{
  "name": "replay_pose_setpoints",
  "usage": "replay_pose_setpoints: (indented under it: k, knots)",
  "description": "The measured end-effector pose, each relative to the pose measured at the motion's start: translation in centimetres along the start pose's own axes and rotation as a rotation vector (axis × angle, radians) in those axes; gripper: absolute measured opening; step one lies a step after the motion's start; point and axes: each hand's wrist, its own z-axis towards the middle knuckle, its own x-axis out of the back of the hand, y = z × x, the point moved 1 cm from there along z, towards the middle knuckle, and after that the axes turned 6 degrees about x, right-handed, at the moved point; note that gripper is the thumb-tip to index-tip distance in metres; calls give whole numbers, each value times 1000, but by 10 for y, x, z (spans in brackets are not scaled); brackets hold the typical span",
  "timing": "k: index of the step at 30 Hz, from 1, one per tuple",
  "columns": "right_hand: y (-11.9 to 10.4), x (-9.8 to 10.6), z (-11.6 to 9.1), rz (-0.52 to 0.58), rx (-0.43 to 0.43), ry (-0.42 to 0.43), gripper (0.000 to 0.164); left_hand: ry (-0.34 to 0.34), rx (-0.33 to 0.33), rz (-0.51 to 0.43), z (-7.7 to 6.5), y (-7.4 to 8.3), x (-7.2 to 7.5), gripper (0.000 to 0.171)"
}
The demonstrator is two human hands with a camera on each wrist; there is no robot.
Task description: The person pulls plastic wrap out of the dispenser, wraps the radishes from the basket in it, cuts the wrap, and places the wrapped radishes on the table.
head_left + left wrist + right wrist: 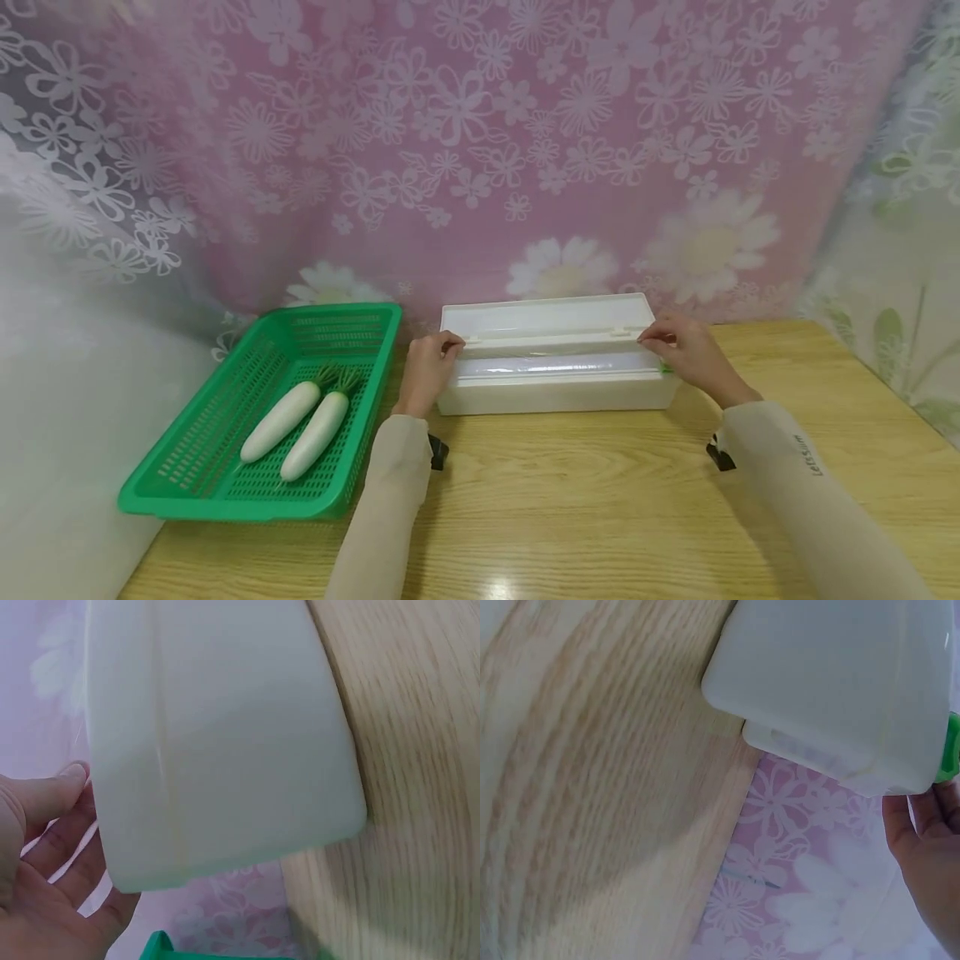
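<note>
A white cling film dispenser (pixel 555 393) sits on the table with its lid (pixel 547 317) tilted back. Clear, shiny cling film (pixel 558 364) stretches along its opening. My left hand (pixel 426 373) pinches the film at the left end, thumb against fingertips; in the left wrist view this hand (pixel 52 855) shows beside the dispenser's upper edge. At the right end my right hand (pixel 693 357) pinches the film's other corner, close to a small green part (pixel 949 750). The right hand's thumb is mostly hidden in the right wrist view.
To the left, a green plastic basket (pixel 360 467) holds two white radishes (pixel 281 421) with trimmed green tops. The wooden table (pixel 570 508) extends toward me and to the right. A pink flowered curtain (pixel 480 167) hangs right behind the dispenser.
</note>
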Motion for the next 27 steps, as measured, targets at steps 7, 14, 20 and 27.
replay_pose_setpoints:
  k: [7, 14, 20, 27]
  knots:
    - [1, -2, 0, 187, -23, 8, 18, -24, 165, -295, 1, 0, -1, 11]
    - [-5, 3, 4, 325, -113, 1, 24, -26, 214, -400, 4, 4, 1, 15]
    - [-10, 7, 10, 390, -110, 35, 25, 12, 206, -512, 9, 9, 1, 17]
    - [-14, 14, 15, 386, -74, 78, 22, 44, 193, -564, 11, 18, 6, 16]
